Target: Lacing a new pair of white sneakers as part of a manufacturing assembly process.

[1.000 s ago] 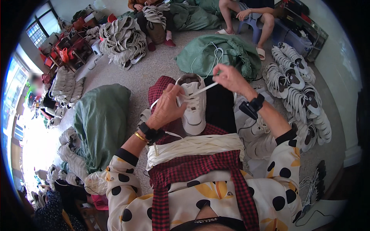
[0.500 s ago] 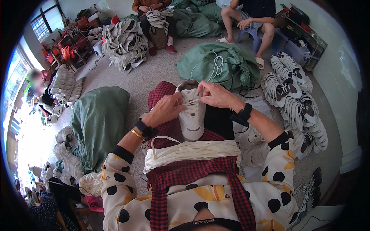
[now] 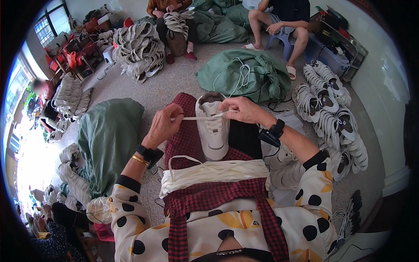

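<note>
One white lace [image 3: 192, 118] stretched across shoe [image 3: 214, 144]; left hand [image 3: 166, 124], right hand [image 3: 244, 110] apart, each pinching lace

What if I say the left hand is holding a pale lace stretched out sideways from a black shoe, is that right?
Not quite: the shoe is off-white, not black, as the head view shows. The left hand is indeed holding a pale lace stretched out sideways from it.

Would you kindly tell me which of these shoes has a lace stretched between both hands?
The white shoe on the lap: its lace runs taut from the left hand to the right hand, while the shoes stacked at right lie untouched.
</note>
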Available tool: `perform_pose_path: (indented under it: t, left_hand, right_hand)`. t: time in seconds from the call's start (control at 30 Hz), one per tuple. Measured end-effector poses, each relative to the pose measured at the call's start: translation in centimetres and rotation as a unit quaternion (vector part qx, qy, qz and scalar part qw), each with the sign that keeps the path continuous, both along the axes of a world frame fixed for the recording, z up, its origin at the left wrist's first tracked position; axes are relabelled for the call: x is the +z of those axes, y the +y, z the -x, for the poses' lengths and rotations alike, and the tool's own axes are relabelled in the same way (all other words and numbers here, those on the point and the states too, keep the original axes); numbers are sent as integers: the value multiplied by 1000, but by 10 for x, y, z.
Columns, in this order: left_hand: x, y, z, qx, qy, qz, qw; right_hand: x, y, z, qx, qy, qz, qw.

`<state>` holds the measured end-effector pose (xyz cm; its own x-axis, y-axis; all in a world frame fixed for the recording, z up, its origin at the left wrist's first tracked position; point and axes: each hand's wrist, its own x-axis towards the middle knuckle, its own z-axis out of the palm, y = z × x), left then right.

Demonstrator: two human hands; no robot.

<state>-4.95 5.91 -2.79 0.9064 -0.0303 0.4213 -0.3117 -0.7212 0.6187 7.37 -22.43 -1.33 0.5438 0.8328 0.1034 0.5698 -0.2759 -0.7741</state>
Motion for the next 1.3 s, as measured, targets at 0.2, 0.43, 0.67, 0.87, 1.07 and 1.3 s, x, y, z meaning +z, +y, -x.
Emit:
perform_pose_path:
  t: [0.2, 0.43, 0.67, 0.87, 1.07, 1.3]
  left_hand:
    - [7, -30, -27, -28, -97, -128, 987]
    - [25, -46, -43, -299, 128, 115, 939]
    - [82, 74, -8, -236, 52, 607, 757]
    - [-12, 234, 45, -79, -100, 732, 669]
    - [-152, 292, 81, 49, -101, 835, 538]
    - [-203, 269, 76, 187, -58, 849, 491]
  right_hand:
    - [38, -2, 7, 4, 95, -73, 993]
    - [74, 0, 11, 8, 267, -321, 909]
    - [-17, 28, 15, 11, -303, -93, 948]
    - [-22, 46, 14, 36, -346, -19, 937]
    - [-2, 13, 20, 43, 136, -110, 984]
    - [50, -121, -9, -148, 262, -550, 779]
